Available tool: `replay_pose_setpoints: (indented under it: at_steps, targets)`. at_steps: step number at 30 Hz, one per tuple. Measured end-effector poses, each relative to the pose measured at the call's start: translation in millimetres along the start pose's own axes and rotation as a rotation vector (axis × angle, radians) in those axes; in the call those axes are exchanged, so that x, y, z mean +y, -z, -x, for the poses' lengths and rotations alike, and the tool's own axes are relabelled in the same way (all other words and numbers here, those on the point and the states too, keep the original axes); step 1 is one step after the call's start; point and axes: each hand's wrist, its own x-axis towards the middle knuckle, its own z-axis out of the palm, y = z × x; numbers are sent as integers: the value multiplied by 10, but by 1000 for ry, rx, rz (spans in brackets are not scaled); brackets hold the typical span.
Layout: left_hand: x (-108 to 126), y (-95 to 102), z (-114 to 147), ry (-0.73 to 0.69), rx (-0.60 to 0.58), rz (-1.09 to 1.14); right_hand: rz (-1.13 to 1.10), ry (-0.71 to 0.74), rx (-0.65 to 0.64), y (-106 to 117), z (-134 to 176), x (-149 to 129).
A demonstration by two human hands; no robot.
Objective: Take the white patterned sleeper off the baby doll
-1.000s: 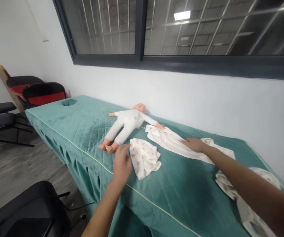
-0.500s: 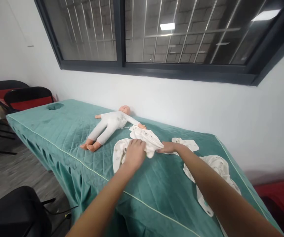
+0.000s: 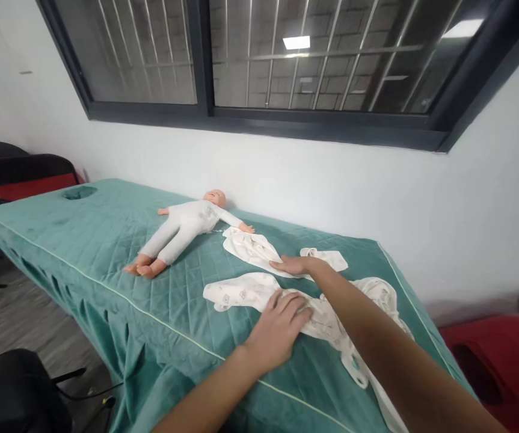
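Observation:
My left hand (image 3: 279, 328) lies over a white baby garment with a small print (image 3: 241, 291), fingers stretched out on the cloth. This garment is spread sideways near the front edge and reaches toward the crumpled white clothes (image 3: 379, 294) at the right. My right hand (image 3: 291, 264) rests with extended fingers on another white cloth garment (image 3: 252, 248), just beyond the first one. That cloth touches the hand of a baby doll (image 3: 187, 219) in a white suit, lying on its back. A small folded white piece (image 3: 326, 258) sits behind my right wrist.
Everything lies on a bed with a green quilted cover (image 3: 106, 240), which has a face hole (image 3: 79, 192) at its far left. A wall and a barred window are behind. Black and red chairs (image 3: 29, 177) stand left, a black seat (image 3: 15, 391) front left, a red chair (image 3: 503, 361) right.
My left hand has moved right and toward me, and the printed garment now lies spread nearer the front, apart from the other cloth. My right hand stays on the far cloth. The view shifted slightly right.

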Motion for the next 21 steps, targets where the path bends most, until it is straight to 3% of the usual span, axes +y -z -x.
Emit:
replay_pose_setpoints:
  at_steps: [4, 8, 14, 17, 21]
  targets:
    - [-288, 103, 205, 165, 0, -50, 15, 40, -47, -56, 87, -38]
    - [-502, 73, 176, 283, -20, -57, 42, 109, -106, -125, 267, -50]
    - [-622, 52, 57, 240, -20, -33, 101, 347, -205, -441, 608, -230]
    - [-669, 113, -8, 138, -116, -31, 155, 396, -53, -691, 765, -319]
    - [-738, 214, -114, 111, -216, -106, 241, 234, 239, -864, 918, -251]
